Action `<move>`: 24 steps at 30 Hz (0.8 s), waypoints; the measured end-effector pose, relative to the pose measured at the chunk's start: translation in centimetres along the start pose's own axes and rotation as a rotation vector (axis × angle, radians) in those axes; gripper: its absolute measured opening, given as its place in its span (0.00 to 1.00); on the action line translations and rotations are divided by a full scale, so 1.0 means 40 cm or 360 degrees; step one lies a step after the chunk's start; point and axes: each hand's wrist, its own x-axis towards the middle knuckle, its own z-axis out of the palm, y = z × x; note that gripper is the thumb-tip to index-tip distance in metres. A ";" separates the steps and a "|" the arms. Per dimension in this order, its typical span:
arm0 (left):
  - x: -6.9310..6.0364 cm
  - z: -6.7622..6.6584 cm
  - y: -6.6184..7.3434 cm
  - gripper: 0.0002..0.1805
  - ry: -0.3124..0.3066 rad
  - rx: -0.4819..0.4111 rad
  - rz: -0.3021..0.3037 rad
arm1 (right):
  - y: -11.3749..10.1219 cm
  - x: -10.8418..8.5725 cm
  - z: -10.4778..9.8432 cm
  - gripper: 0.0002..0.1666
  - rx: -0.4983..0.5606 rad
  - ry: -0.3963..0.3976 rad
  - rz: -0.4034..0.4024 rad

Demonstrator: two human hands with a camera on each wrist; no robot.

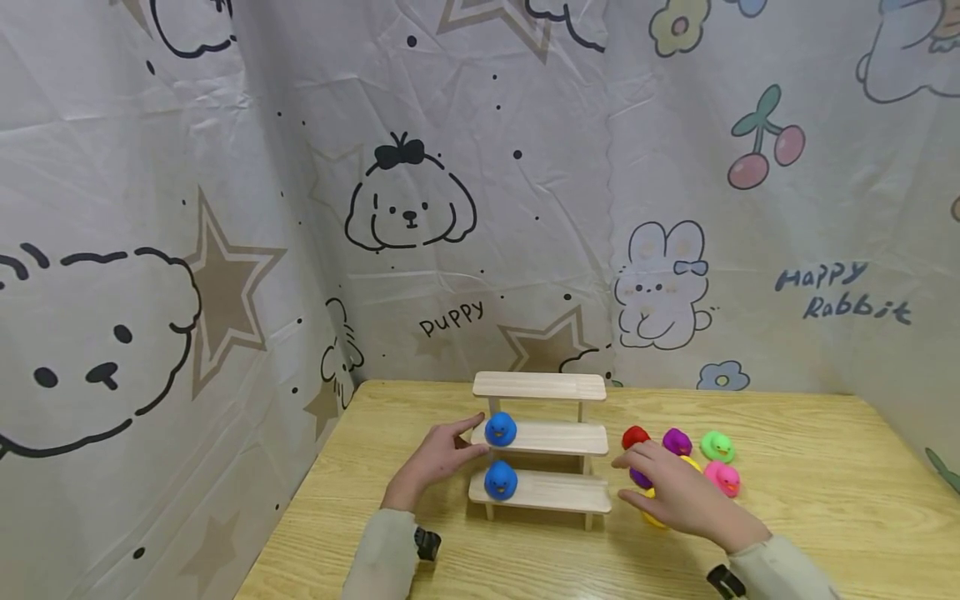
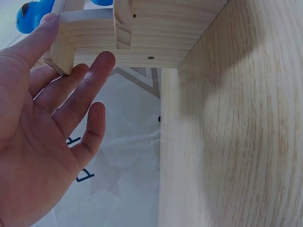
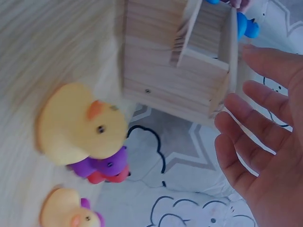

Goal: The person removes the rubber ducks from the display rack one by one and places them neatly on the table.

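A three-tier wooden shelf (image 1: pixel 551 437) stands on the table. One blue rubber duck (image 1: pixel 500 429) sits at the left end of its middle tier, and another blue rubber duck (image 1: pixel 500 481) at the left end of the bottom tier. My left hand (image 1: pixel 437 457) holds the left end of the middle tier, thumb in front and index finger behind; the other fingers extend loosely. My right hand (image 1: pixel 678 492), empty with fingers spread, hovers right of the shelf over several small ducks, partly hiding a purple duck (image 1: pixel 641 477) and a yellow duck (image 3: pixel 80 125).
Around the right hand are a red duck (image 1: pixel 636 437), another purple duck (image 1: pixel 677 442), a green duck (image 1: pixel 717 447) and a pink duck (image 1: pixel 722 479). A printed cloth (image 1: pixel 525 208) hangs behind and beside the wooden table (image 1: pixel 825 500).
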 end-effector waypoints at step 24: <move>0.000 -0.008 0.002 0.32 -0.0092 0.0016 -0.0007 | -0.081 0.121 -0.014 0.16 0.0095 -0.0012 -0.0041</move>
